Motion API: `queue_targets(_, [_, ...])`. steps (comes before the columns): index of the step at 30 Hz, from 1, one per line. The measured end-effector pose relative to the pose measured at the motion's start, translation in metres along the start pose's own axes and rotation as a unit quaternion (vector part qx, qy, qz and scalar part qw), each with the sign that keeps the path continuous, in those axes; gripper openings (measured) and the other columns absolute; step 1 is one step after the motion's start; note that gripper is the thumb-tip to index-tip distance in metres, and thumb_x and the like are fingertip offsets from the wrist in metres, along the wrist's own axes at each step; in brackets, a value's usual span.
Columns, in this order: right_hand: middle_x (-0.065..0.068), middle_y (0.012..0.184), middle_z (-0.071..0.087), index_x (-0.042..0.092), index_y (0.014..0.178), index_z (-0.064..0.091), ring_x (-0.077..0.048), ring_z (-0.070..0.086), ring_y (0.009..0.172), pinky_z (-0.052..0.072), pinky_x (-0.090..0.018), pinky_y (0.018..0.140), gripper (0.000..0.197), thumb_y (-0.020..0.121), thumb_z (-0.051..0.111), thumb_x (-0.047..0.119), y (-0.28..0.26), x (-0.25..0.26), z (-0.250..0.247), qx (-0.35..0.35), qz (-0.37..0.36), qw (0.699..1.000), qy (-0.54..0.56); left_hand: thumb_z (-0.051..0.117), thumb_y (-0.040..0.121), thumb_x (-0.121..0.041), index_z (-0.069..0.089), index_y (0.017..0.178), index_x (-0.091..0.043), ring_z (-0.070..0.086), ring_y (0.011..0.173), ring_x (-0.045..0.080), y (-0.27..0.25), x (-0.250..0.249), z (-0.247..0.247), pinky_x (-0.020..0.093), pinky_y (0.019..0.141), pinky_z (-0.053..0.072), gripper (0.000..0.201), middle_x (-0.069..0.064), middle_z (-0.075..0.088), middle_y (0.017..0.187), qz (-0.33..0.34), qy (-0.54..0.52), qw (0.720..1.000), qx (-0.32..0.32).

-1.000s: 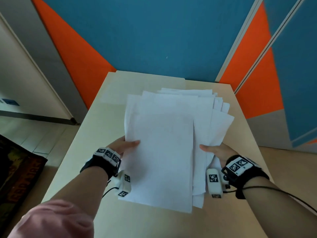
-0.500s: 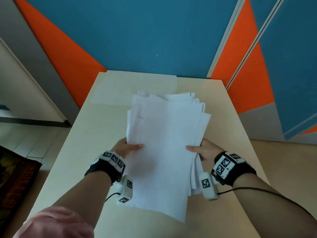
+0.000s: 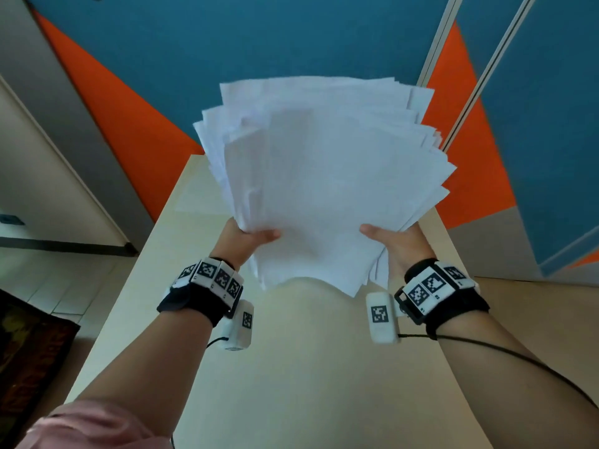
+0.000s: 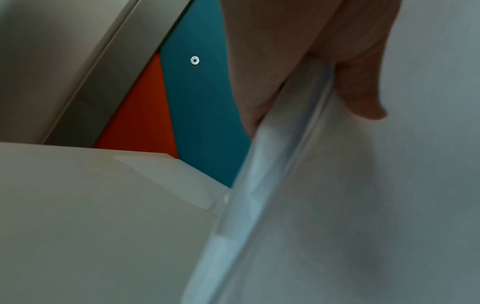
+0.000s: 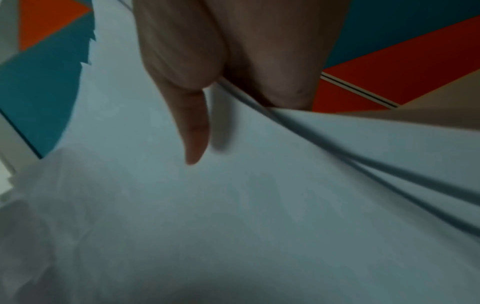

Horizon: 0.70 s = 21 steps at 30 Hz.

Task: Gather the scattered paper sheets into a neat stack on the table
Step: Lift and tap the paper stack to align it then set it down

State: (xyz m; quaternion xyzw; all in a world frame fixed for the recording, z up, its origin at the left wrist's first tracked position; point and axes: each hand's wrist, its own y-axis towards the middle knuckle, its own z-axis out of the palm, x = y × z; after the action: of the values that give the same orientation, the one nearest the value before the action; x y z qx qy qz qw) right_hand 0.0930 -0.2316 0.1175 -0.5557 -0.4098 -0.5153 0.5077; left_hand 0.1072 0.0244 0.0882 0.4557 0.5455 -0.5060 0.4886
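A loose bundle of white paper sheets (image 3: 324, 176) is held up in the air, tilted upright above the beige table (image 3: 291, 367), its top edges fanned and uneven. My left hand (image 3: 249, 236) grips the bundle's lower left edge, thumb on the front face. My right hand (image 3: 392, 238) grips the lower right edge the same way. In the left wrist view the thumb (image 4: 363, 90) presses on the paper sheets (image 4: 363, 205). In the right wrist view the thumb (image 5: 193, 131) lies on the front of the paper sheets (image 5: 233, 216), fingers behind.
One more pale sheet (image 3: 197, 202) lies flat at the table's far left corner. A blue and orange wall (image 3: 259, 43) stands right behind the table. Tiled floor and a dark rug (image 3: 29, 367) lie to the left.
Both hands have lifted the bundle off the table and tipped it upright. A second ago the sheets lay flat on the table with the hands at their sides.
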Motion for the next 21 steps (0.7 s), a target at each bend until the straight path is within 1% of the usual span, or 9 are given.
queue_targets(2, [0.007, 0.095, 0.066, 0.025, 0.092, 0.060, -0.012, 0.062, 0.091, 0.047, -0.024, 0.079, 0.038, 0.070, 0.073, -0.005, 0.000, -0.009, 0.000, 0.031, 0.016, 0.999, -0.034, 0.075, 0.068, 0.005, 0.058, 0.118, -0.004, 0.066, 0.092, 0.020, -0.002, 0.010, -0.002, 0.039, 0.092, 0.051, 0.054, 0.008, 0.069, 0.101, -0.021, 0.013, 1.000, 0.016])
queue_targets(4, [0.010, 0.089, 0.063, 0.026, 0.086, 0.057, -0.011, 0.059, 0.086, 0.044, -0.022, 0.074, 0.043, 0.069, 0.071, -0.010, 0.001, -0.021, -0.003, 0.032, 0.023, 0.998, -0.051, 0.073, 0.070, 0.008, 0.058, 0.114, -0.004, 0.065, 0.085, 0.013, -0.005, 0.018, -0.002, 0.038, 0.091, 0.052, 0.048, 0.001, 0.067, 0.094, -0.040, 0.014, 0.999, 0.021])
queue_targets(7, [0.008, 0.089, 0.063, 0.026, 0.085, 0.057, -0.011, 0.059, 0.084, 0.044, -0.021, 0.071, 0.043, 0.068, 0.071, -0.012, 0.000, -0.030, -0.003, 0.027, 0.030, 0.998, -0.054, 0.077, 0.067, 0.005, 0.061, 0.103, -0.009, 0.065, 0.084, 0.013, -0.006, 0.022, 0.000, 0.033, 0.081, 0.052, 0.042, 0.002, 0.068, 0.092, -0.051, 0.007, 0.998, 0.032])
queue_targets(9, [0.007, 0.089, 0.065, 0.024, 0.084, 0.059, -0.009, 0.061, 0.083, 0.046, -0.025, 0.075, 0.041, 0.067, 0.073, -0.010, 0.003, -0.033, -0.001, 0.017, 0.034, 0.997, -0.060, 0.082, 0.055, -0.005, 0.063, 0.098, -0.011, 0.066, 0.085, 0.015, -0.002, 0.022, 0.002, 0.027, 0.075, 0.053, 0.048, 0.004, 0.069, 0.093, -0.047, -0.007, 0.998, 0.035])
queue_targets(11, [0.006, 0.086, 0.066, 0.022, 0.081, 0.061, -0.012, 0.063, 0.083, 0.047, -0.028, 0.081, 0.037, 0.066, 0.075, -0.009, 0.006, -0.033, -0.002, 0.009, 0.042, 0.997, -0.071, 0.083, 0.044, -0.014, 0.064, 0.100, -0.009, 0.067, 0.086, 0.019, 0.002, 0.023, 0.001, 0.027, 0.075, 0.055, 0.060, 0.006, 0.070, 0.095, -0.047, -0.025, 0.998, 0.035])
queue_targets(13, [0.004, 0.085, 0.066, 0.019, 0.080, 0.062, -0.022, 0.065, 0.090, 0.047, -0.030, 0.085, 0.034, 0.065, 0.075, -0.008, 0.009, -0.036, -0.005, 0.011, 0.055, 0.995, -0.085, 0.080, 0.045, -0.009, 0.061, 0.107, -0.005, 0.067, 0.087, 0.021, 0.004, 0.024, 0.000, 0.030, 0.078, 0.056, 0.065, 0.007, 0.069, 0.096, -0.044, -0.037, 0.998, 0.038])
queue_targets(16, [0.003, 0.080, 0.063, 0.016, 0.076, 0.058, -0.024, 0.062, 0.086, 0.045, -0.029, 0.085, 0.034, 0.067, 0.071, -0.013, 0.008, -0.041, -0.005, 0.009, 0.084, 0.993, -0.087, 0.074, 0.050, -0.003, 0.063, 0.100, -0.009, 0.067, 0.084, 0.020, 0.007, 0.027, 0.002, 0.033, 0.079, 0.056, 0.051, 0.003, 0.071, 0.090, -0.043, -0.048, 0.997, 0.050])
queue_targets(18, [-0.002, 0.080, 0.062, 0.013, 0.075, 0.056, -0.025, 0.060, 0.082, 0.046, -0.030, 0.080, 0.034, 0.068, 0.067, -0.018, 0.006, -0.045, -0.001, -0.006, 0.090, 0.995, -0.043, 0.073, 0.053, -0.008, 0.066, 0.089, -0.009, 0.069, 0.076, 0.018, 0.008, 0.030, 0.008, 0.035, 0.076, 0.055, 0.037, 0.000, 0.073, 0.080, -0.040, -0.060, 0.997, 0.036])
queue_targets(21, [-0.009, 0.086, 0.066, 0.008, 0.082, 0.062, -0.028, 0.063, 0.085, 0.052, -0.032, 0.076, 0.033, 0.069, 0.061, -0.021, 0.006, -0.046, 0.001, 0.002, 0.079, 0.997, 0.017, 0.072, 0.058, -0.013, 0.067, 0.080, -0.008, 0.071, 0.064, 0.012, 0.011, 0.030, 0.010, 0.034, 0.074, 0.053, 0.023, -0.003, 0.074, 0.066, -0.036, -0.096, 0.995, 0.014])
